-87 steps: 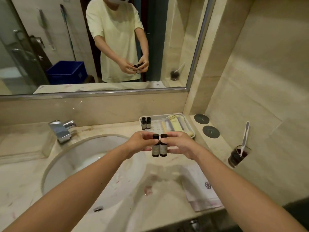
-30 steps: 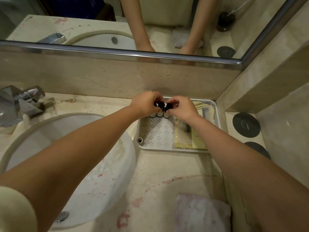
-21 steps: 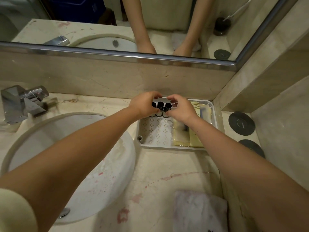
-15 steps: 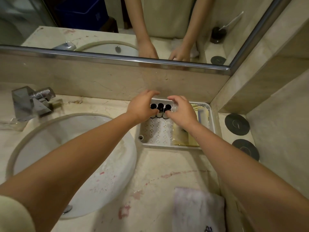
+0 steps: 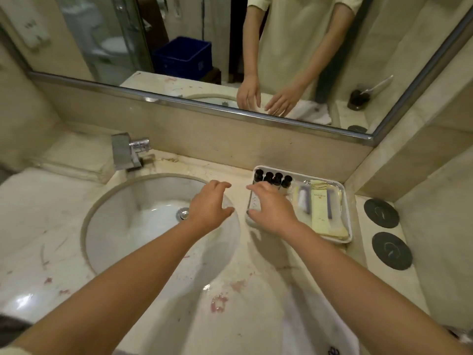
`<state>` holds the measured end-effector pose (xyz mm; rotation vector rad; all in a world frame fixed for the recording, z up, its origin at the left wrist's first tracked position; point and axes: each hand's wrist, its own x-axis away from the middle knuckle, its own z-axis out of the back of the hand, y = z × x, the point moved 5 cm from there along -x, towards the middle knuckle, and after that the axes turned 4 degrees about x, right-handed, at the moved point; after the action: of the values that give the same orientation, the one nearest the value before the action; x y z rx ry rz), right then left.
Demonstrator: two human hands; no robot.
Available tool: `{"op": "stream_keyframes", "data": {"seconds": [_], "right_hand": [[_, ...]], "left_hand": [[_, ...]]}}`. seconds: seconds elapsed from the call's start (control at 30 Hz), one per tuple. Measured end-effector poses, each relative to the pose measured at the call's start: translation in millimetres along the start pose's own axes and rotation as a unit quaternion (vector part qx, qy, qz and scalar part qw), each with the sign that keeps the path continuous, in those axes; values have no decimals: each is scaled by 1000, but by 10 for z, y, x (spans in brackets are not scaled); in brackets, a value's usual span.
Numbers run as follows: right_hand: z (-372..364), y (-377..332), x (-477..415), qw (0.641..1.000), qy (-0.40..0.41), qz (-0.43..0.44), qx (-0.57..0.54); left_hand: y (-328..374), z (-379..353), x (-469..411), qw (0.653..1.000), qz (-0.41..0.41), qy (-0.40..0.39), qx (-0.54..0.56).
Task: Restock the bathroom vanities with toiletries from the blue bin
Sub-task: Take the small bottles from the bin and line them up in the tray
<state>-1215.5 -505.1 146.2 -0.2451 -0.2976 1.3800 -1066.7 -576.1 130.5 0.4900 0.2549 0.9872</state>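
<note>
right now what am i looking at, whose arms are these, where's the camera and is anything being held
There is no machine here: the camera sits on a person's head and looks down, so the two arms are the wearer's own. The left hand hovers above the sink rim and the right hand above the white tray; both are open and hold nothing. In the tray four small dark-capped bottles stand in a row at the back, with yellow packets lying beside them. Two dark round discs lie to the right, a tap to the left. The mirror shows the same person from the front and the blue bin behind them.
</note>
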Motion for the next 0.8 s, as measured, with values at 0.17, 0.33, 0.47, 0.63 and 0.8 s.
{"op": "stream_keyframes", "data": {"seconds": [0.17, 0.33, 0.47, 0.63, 0.8], "right_hand": [[-167, -658, 80, 997, -29, 56, 37], [-368, -1485, 249, 990, -47, 121, 56], [-549, -2212, 459, 978, -60, 183, 82], [-835, -3107, 818, 959, -91, 252, 92], [-1143, -3958, 1254, 934, -107, 326, 98]], "left_hand": [[-469, 278, 563, 998, 55, 2, -14], [-1008, 683, 1259, 993, 112, 15, -15], [-1412, 1047, 1904, 987, 155, 40, -24], [-1889, 1448, 2795, 976, 204, 74, -26], [-2320, 1701, 3704, 956, 269, 105, -46]]}}
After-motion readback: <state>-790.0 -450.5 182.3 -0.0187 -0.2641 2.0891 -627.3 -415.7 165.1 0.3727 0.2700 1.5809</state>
